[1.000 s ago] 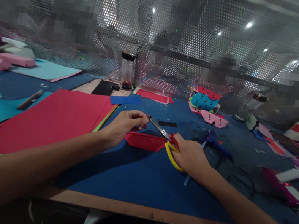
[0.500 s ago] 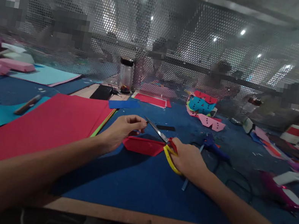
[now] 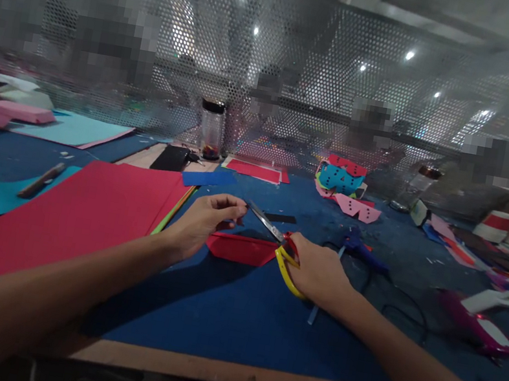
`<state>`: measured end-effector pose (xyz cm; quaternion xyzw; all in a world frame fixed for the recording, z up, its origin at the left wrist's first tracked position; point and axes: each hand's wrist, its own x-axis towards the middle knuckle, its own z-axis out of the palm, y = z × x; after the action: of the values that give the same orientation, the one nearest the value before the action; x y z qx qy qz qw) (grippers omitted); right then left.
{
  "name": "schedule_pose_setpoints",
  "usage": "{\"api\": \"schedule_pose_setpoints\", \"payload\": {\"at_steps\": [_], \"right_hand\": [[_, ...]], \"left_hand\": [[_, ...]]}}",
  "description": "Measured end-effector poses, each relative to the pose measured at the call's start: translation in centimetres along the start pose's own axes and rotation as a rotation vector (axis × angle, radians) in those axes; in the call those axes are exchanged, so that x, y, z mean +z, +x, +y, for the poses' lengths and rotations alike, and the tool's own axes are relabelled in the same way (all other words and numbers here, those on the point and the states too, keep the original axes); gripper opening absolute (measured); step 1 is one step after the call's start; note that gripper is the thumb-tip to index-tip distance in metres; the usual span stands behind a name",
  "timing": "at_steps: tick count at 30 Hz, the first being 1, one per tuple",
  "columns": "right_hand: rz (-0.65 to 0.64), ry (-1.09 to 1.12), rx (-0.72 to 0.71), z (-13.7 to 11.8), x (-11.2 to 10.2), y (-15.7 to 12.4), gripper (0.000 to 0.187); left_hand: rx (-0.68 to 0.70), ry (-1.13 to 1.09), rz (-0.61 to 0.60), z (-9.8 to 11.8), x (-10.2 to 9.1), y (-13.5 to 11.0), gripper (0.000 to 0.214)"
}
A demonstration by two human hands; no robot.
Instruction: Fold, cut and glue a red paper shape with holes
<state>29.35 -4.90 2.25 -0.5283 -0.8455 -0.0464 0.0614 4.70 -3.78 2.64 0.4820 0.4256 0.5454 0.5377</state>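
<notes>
My right hand (image 3: 317, 268) grips a pair of scissors (image 3: 265, 221) by its yellow and red handles. The blades point up and to the left and look nearly closed. Their tip reaches the fingertips of my left hand (image 3: 204, 221), where thumb and fingers are pinched together. Whatever sits in that pinch is too small to make out. Below the blades, between my hands, a folded red paper piece (image 3: 241, 250) lies on the blue table surface (image 3: 232, 318). Just behind the scissors is a short black strip (image 3: 280, 218).
Large red sheets (image 3: 98, 209) lie left, with a blue paper strip (image 3: 208, 178) behind. A blue glue gun (image 3: 362, 249) and a magenta glue gun (image 3: 480, 322) are right. Farther back stand a bottle (image 3: 210, 130) and dotted paper pieces (image 3: 342, 178). People are behind the perforated screen (image 3: 309, 49).
The view has shifted slightly. Both hands keep almost the same pose, and the scissor blades look a little closer together at the left fingertips.
</notes>
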Motion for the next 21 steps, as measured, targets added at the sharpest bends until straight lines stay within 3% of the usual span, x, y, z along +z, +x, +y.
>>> {"api": "schedule_pose_setpoints", "payload": {"at_steps": [21], "right_hand": [[-0.031,-0.042,-0.018,0.15,0.13,0.03,0.031]], "left_hand": [[-0.003,0.013,-0.034,-0.04,0.08,-0.12,0.013]]}}
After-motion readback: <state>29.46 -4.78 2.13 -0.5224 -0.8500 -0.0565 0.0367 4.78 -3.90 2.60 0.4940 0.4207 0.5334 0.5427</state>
